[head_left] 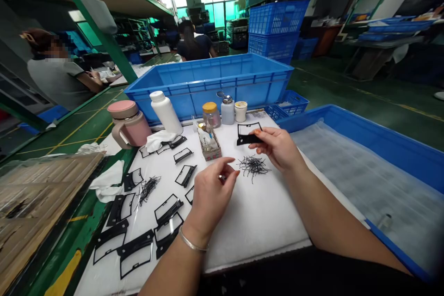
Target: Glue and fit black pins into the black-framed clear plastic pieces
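My right hand (275, 148) pinches a black plastic frame (249, 138) with a rectangular opening, raised above the white work surface (263, 212). Below it lies a loose pile of short thin black strips (254, 165). To the left of that pile is my left hand (212, 192), its thumb and forefinger apart and its other fingers curled. A small shiny spot shows at its fingers, too small to name. Several similar black frames (169, 208) are spread over the left of the surface, around a second pile of black strips (149, 189).
A small patterned box (211, 151) holds small items. Behind stand a pink mug (133, 125), a white bottle (166, 113), a yellow-lidded jar (211, 115) and a pump bottle (227, 112). Blue bins stand behind (208, 95) and at right (398, 141). Two people sit farther off.
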A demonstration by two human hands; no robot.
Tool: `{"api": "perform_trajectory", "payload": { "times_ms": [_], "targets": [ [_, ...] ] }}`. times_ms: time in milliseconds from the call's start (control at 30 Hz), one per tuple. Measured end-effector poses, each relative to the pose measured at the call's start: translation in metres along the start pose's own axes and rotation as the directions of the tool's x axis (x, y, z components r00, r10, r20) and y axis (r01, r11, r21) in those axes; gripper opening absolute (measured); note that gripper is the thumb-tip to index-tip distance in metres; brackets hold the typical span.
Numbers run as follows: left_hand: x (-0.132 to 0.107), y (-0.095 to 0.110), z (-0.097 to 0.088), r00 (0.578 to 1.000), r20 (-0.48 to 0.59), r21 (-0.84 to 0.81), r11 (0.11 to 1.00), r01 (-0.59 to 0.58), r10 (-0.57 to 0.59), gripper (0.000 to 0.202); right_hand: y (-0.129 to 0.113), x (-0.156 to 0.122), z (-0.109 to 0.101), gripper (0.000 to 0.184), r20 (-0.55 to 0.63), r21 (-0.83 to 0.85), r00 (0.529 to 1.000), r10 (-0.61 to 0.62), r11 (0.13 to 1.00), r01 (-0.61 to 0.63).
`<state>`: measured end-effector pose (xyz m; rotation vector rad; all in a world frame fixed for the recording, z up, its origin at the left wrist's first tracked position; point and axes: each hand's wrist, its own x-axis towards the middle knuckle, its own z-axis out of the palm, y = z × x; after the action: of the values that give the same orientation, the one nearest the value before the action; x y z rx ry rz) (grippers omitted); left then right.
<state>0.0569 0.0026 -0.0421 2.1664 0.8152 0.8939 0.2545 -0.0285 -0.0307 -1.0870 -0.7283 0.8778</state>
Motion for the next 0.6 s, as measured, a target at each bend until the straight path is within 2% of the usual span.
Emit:
{"api": "perform_trajectory", "payload": {
  "times_ms": [100, 167, 233, 433, 600],
  "targets": [
    [-0.002, 0.003, 0.014, 0.976, 0.187, 0.245, 0.957, -0.157, 0.112, 0.01, -0.002, 0.005, -0.006, 0.029, -0.092, 0.021, 0.996, -0.022, 1.0, 0.024],
    [0.0, 0.004, 0.025, 0.948, 0.303, 0.379, 0.901, -0.212, 0.096, 0.009, 0.002, 0.005, -0.006, 0.028, -0.104, -0.013, 0.994, -0.009, 1.0, 0.008],
    [0.004, 0.004, 0.035, 0.926, 0.373, 0.47, 0.849, -0.24, 0.055, 0.011, 0.008, 0.006, -0.003, 0.028, -0.099, -0.049, 0.995, 0.009, 0.999, -0.014],
    [0.015, 0.011, 0.048, 0.903, 0.427, 0.52, 0.807, -0.28, 0.038, 0.018, 0.014, 0.005, 0.001, 0.029, -0.107, -0.141, 0.994, 0.02, 0.989, -0.035],
    [0.019, 0.028, 0.053, 0.856, 0.518, 0.531, 0.783, -0.324, 0.003, 0.015, 0.014, 0.007, -0.014, 0.018, -0.139, -0.164, 0.99, 0.003, 0.986, -0.026]
  ]
}}
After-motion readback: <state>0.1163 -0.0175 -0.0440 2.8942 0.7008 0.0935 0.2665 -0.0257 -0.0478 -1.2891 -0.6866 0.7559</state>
